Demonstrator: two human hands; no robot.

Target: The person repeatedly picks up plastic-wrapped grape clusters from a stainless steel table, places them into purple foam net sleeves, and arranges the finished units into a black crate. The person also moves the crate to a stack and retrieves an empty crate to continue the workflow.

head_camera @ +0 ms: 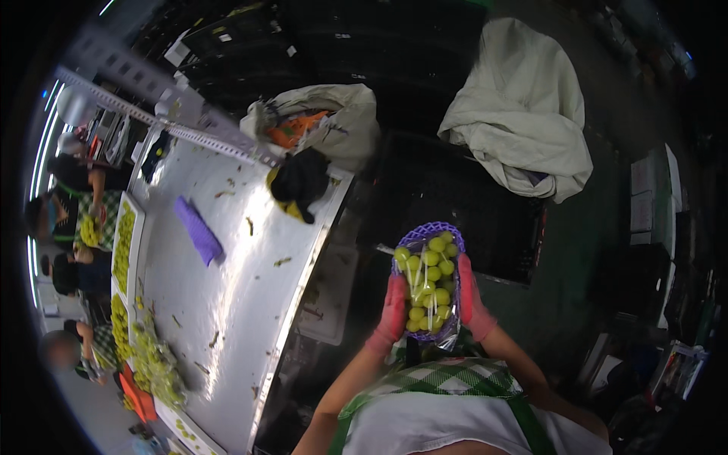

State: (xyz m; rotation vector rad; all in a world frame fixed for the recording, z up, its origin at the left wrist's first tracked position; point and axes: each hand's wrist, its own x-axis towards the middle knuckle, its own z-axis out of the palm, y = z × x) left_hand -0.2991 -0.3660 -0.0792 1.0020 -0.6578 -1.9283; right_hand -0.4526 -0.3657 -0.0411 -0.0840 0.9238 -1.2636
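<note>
Between my two hands is a purple mesh basket (429,228), held up in front of my apron. Green grapes (431,274) fill it under a clear plastic wrap. My left hand (392,310), in a pink and red glove, presses against the basket's left side. On the opposite side my right hand (472,301), gloved alike, lies flat along the rim. The basket is above the dark floor, to the right of the metal table.
On the metal table (227,273) lie a purple foam net (199,230), a black and yellow cloth item (300,183), stem scraps and bagged grapes (153,361). Beyond stand a sack (341,114) with orange material, a pale sack (517,114) and black crates (364,45). Several co-workers (94,210) are across the table.
</note>
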